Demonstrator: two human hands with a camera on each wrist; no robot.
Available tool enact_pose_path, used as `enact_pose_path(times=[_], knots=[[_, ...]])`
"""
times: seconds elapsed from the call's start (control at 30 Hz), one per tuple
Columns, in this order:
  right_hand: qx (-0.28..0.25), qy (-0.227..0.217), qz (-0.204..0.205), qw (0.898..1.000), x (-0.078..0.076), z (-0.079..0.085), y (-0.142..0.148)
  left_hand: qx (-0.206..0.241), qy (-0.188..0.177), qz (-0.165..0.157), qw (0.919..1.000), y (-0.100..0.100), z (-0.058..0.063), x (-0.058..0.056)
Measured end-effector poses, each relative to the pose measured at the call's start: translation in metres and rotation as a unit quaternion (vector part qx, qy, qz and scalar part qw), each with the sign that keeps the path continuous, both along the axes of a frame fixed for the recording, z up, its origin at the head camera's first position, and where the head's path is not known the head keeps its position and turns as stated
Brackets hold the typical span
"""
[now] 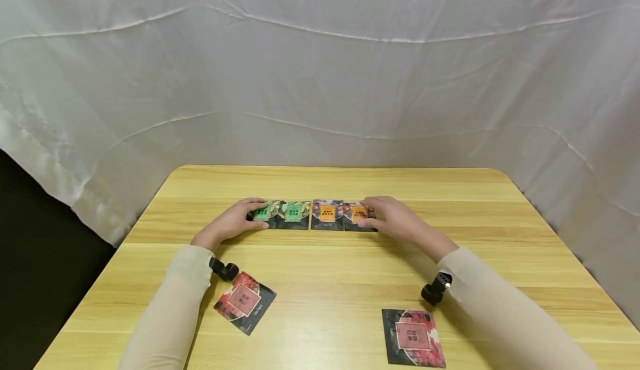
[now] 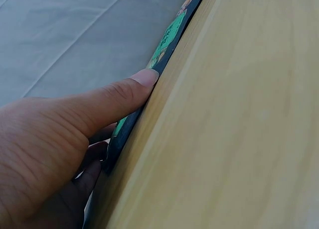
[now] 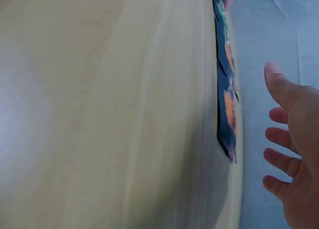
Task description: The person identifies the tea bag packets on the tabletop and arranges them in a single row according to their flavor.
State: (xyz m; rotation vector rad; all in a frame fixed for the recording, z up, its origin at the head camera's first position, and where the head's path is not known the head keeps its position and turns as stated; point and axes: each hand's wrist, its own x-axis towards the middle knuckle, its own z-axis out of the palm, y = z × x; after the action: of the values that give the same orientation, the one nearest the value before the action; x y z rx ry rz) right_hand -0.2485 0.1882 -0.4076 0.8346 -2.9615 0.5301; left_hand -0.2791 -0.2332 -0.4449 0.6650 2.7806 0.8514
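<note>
Two flat packets with green labels and two with orange labels lie in a row across the table. At the row's left end my left hand (image 1: 234,221) grips the outer green-labelled packet (image 1: 263,214), thumb along its near edge and fingers at its far side. Beside it lies the second green-labelled packet (image 1: 294,214). On the right, my right hand (image 1: 400,221) hovers over the outer orange-labelled packet (image 1: 357,214), fingers spread and apart from it in the right wrist view. The inner orange-labelled packet (image 1: 327,214) sits just left of that one.
Closer to me, a red-labelled packet (image 1: 245,302) lies askew by the left forearm. Another red-labelled packet (image 1: 413,338) rests near the right forearm. The wooden table (image 1: 320,270) ends at a pale hanging cloth (image 1: 320,81).
</note>
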Motion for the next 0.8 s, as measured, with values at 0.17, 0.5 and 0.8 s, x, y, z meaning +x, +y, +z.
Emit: enact_pose_path(times=[0.17,0.5,0.8], knots=[[-0.017,-0.009,0.012,1.0,0.015,0.006,0.011,0.003,0.0,-0.003,1.0,-0.001,0.001,0.0],[-0.029,-0.005,0.054,0.998,0.045,0.009,0.023,0.005,0.004,-0.008,1.0,0.002,0.002,0.0],[-0.047,-0.016,0.065,0.997,0.076,0.008,0.034,0.003,0.009,-0.013,0.9999,0.004,0.003,-0.001]])
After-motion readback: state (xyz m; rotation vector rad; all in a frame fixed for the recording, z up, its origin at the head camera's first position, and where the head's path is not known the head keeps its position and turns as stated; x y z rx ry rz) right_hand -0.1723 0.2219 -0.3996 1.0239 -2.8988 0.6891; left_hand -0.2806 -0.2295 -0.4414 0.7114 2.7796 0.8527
